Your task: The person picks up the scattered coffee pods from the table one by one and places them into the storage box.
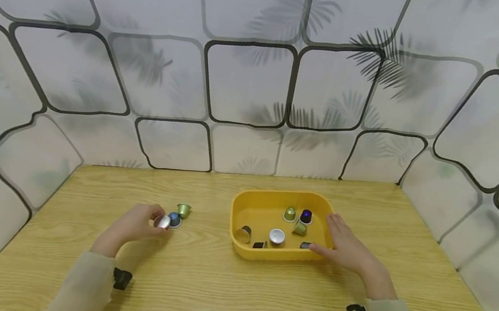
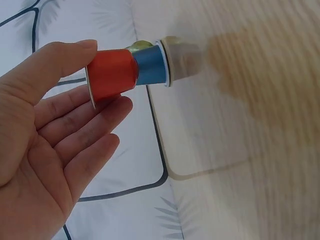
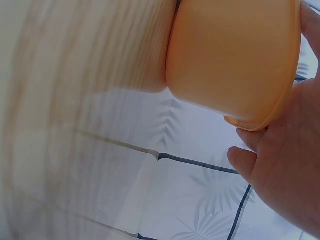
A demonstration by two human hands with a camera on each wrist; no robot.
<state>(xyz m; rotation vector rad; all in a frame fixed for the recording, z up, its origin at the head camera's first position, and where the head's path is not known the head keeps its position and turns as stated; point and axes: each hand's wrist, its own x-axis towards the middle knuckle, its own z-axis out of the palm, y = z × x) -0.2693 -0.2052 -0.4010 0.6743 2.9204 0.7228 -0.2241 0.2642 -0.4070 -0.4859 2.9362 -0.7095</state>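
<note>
My left hand (image 1: 139,222) pinches a red-orange coffee capsule (image 2: 112,74) between thumb and fingers, its silver lid turned toward the palm. In the left wrist view the capsule overlaps a blue capsule (image 2: 151,66). A green capsule (image 1: 183,210) stands on the table just behind the blue one. My right hand (image 1: 349,247) rests on the right rim of a yellow tray (image 1: 243,200), fingers extended and thumb reaching over the edge. Inside lie several capsules, among them a dark blue one (image 1: 306,216), a green one (image 1: 300,228) and one with its silver lid up (image 1: 277,236).
The wooden table (image 1: 191,286) runs back to a patterned cloth wall (image 1: 250,86), which also closes in both sides. Bare wood lies between the left-hand capsules and the tray. Each wrist carries a black band mount (image 1: 122,279).
</note>
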